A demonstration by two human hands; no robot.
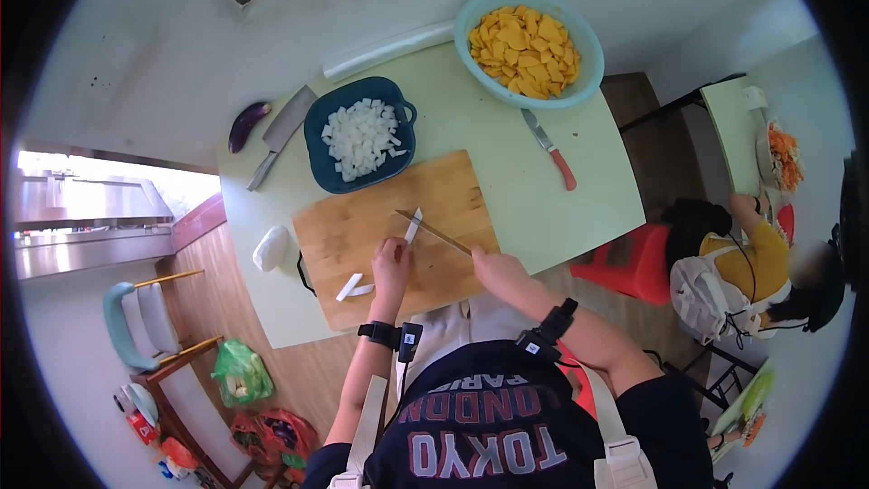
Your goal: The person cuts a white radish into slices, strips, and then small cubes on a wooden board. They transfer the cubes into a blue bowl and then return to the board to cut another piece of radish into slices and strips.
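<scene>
My left hand (391, 264) pinches a white vegetable strip (414, 226) against the wooden cutting board (339, 231). In my right hand (498, 273) is the handle of a knife (436, 233), whose blade points up and left with its tip beside the strip. More white strips (348, 286) lie on the board, left of my left wrist. Just beyond the board, a dark blue dish (317, 170) holds a heap of white diced vegetable (362, 138).
An eggplant (246, 127) and a cleaver (288, 131) lie left of the dish. At the back right stands a light blue basin (590, 59) of yellow slices (525, 47). A red-handled knife (554, 154) is below it. Another person (769, 254) sits far right.
</scene>
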